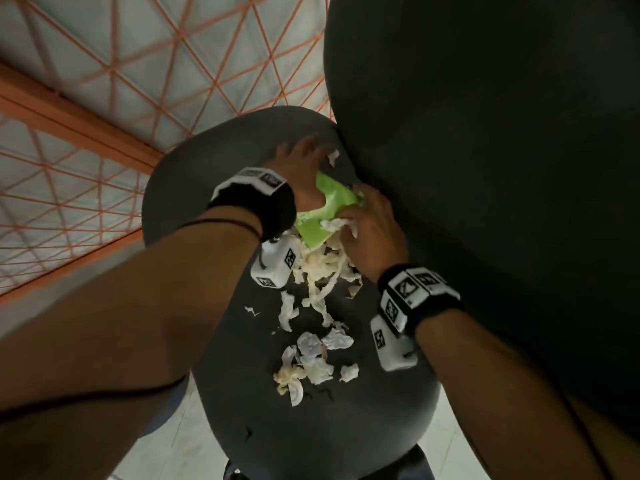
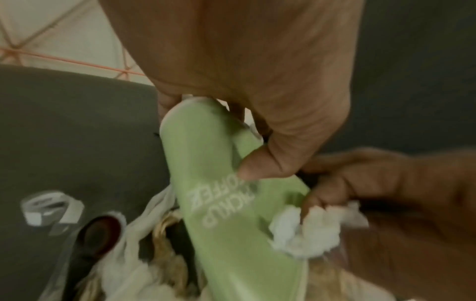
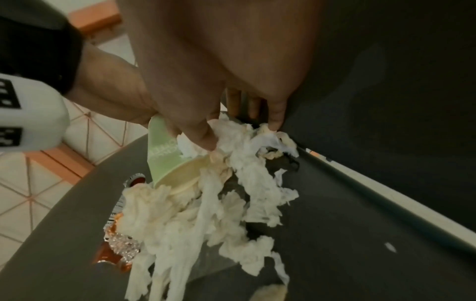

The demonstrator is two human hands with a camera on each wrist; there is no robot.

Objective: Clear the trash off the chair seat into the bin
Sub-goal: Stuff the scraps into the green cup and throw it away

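The dark grey chair seat [image 1: 214, 161] carries a heap of torn white tissue [image 1: 322, 268] and crumpled paper scraps [image 1: 318, 358]. My left hand [image 1: 308, 174] grips a crushed green paper cup [image 1: 332, 199] at the back of the seat; in the left wrist view its thumb presses into the cup [image 2: 206, 183]. My right hand [image 1: 367, 233] pinches a white tissue wad [image 2: 309, 228] right against the cup's side, beside the backrest. In the right wrist view its fingertips [image 3: 206, 140] dig into the tissue heap [image 3: 231, 193] over the cup's open mouth [image 3: 180, 173]. No bin is in view.
The chair's dark backrest [image 1: 485, 168] rises close on the right. A bottle cap [image 3: 136, 178] and an orange foil wrapper [image 3: 115, 244] lie under the tissue. A clear plastic scrap [image 2: 51, 207] lies on the seat. Pale floor tiles with orange lines [image 1: 104, 64] lie beyond.
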